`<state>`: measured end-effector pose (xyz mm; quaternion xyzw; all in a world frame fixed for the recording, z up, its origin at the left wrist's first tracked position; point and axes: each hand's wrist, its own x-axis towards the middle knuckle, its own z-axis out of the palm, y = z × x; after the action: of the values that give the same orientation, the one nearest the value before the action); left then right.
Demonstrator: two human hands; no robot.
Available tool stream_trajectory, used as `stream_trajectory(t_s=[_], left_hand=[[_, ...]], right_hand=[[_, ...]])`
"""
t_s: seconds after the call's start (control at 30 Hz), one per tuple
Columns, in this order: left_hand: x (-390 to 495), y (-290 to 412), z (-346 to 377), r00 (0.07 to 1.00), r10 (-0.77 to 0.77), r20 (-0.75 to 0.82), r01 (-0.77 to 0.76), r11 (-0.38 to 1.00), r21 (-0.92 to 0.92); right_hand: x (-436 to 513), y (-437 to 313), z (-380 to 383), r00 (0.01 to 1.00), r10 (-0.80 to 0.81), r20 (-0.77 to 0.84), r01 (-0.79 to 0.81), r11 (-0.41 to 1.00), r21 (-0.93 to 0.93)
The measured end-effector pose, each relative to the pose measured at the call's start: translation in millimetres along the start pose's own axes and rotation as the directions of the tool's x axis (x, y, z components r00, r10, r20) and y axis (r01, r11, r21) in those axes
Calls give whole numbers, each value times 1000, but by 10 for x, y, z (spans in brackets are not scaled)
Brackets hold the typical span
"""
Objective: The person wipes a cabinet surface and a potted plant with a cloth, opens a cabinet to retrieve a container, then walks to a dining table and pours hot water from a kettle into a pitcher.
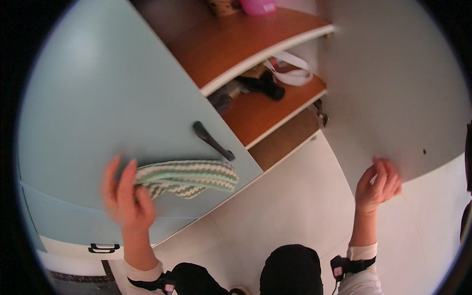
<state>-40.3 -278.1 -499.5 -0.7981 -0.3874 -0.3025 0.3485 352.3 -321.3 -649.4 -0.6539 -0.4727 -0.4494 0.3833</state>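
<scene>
My left hand (129, 199) grips one end of a folded green and white striped cloth (188, 175), which looks knitted. The cloth hangs out to the right, in front of a pale blue cabinet door (121, 99) and just below that door's dark handle (213, 141). My right hand (379, 182) is at the lower edge of an open grey cabinet door (387, 92), fingers curled against it. Whether the fingers pinch the door's edge is hard to see.
Between the doors are brown shelves (254, 44) with white edges. A pink container (258, 5) stands on the upper one; a white strap (291, 72) and a black item (265, 86) lie on the one below. Drawer handles (104, 248) show at lower left, above a pale floor (258, 214).
</scene>
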Motion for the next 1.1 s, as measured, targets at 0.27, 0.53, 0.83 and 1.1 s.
stream_trajectory(t_s=[0.27, 0.53, 0.83, 1.1], left_hand=[[-365, -617, -440, 991, 91, -103, -57, 954, 295], [-605, -763, -509, 992, 127, 17, -126, 946, 300], [-543, -757, -524, 987, 149, 59, -159, 953, 257], [-542, -704, -586, 984, 109, 143, -148, 941, 306]], right_hand=[[-608, -541, 921, 900, -48, 432, -54, 974, 219], [-993, -1057, 2001, 668, -161, 727, -143, 930, 337], [-759, -1388, 2744, 861, -228, 455, 12, 903, 430], [-664, -1470, 2913, 828, -130, 545, -156, 881, 447]])
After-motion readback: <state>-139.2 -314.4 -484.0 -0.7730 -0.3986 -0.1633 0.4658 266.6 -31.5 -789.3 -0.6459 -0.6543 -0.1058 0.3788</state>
